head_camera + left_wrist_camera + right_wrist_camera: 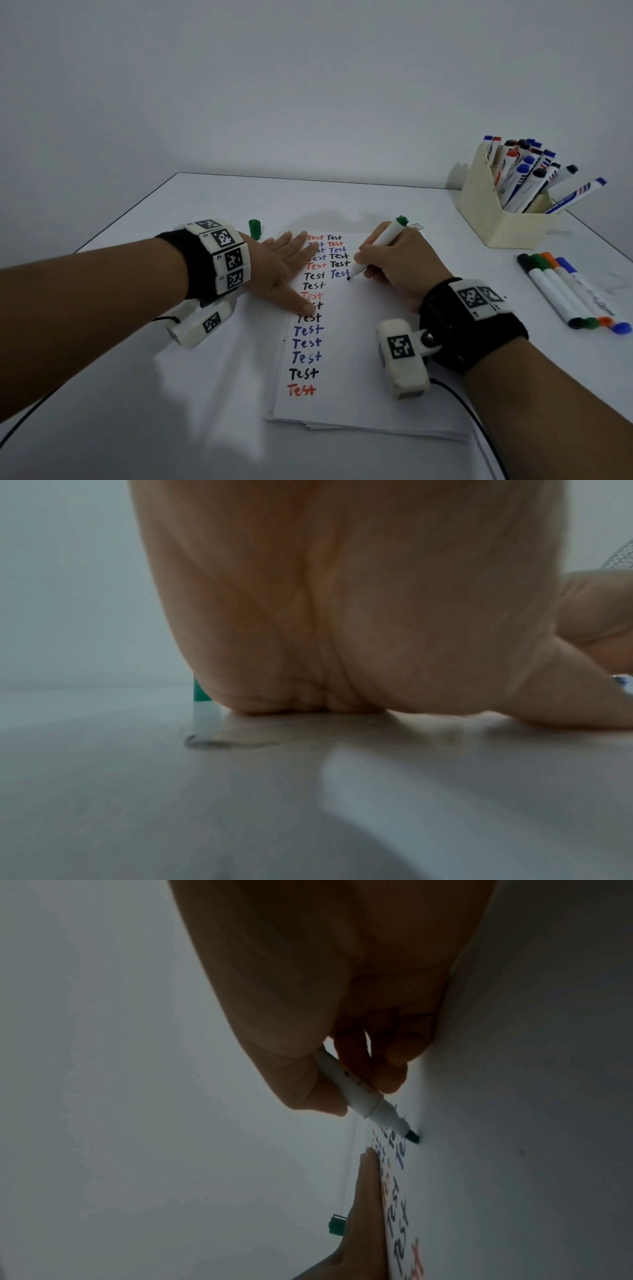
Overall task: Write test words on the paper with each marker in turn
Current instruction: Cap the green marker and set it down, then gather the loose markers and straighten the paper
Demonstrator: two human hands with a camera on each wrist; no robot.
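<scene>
A white sheet of paper [356, 359] lies mid-table, covered with two columns of "Test" in red, black and blue. My right hand [394, 263] grips a white marker with a green end [380, 245], its tip touching the paper just below the blue "Test" of the right column. In the right wrist view the marker [363, 1093] is pinched between thumb and fingers, tip on the sheet. My left hand [287, 270] lies flat with straight fingers on the paper's left edge, covering parts of some words. The green cap [255, 229] stands behind the left hand; it shows as the cap [200, 693] and the cap [336, 1225].
A cream holder [496, 212] full of several markers stands at the back right. Several capped markers [575, 291] lie side by side near the right edge. More sheets sit under the top paper. A black cable [472, 418] runs from my right wrist toward the front.
</scene>
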